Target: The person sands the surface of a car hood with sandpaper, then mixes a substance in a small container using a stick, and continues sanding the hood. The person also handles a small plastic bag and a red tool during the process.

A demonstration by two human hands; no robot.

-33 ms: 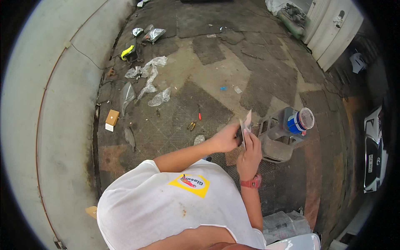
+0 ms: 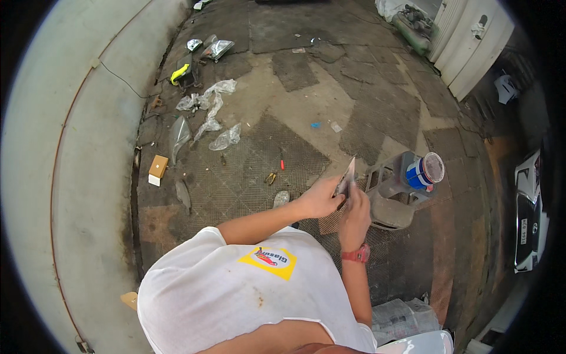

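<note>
In front of my body, my left hand (image 2: 321, 199) and my right hand (image 2: 355, 217) come together around a thin folded sheet (image 2: 351, 169). It looks pinkish on one face and dark on the other; its exact kind cannot be made out. Left fingers close on its left side, and right fingers press its near right part, so much of it is hidden. A red watch circles my right wrist. Just right of the hands stands a worn grey plastic stool (image 2: 392, 211). On it sits a blue and white tub (image 2: 417, 175) with a pale, stained top.
Pliers (image 2: 270, 178) and a red-handled tool (image 2: 282, 164) lie on the mesh mat ahead. Crumpled clear plastic (image 2: 225, 137) and a small brown box (image 2: 157, 167) are scattered on the left, near the wall. At far right shows a white car front (image 2: 527, 215).
The sheet's loose upper flap has folded in, so it appears narrower. My right hand has shifted slightly, with its fingers closer over the sheet.
</note>
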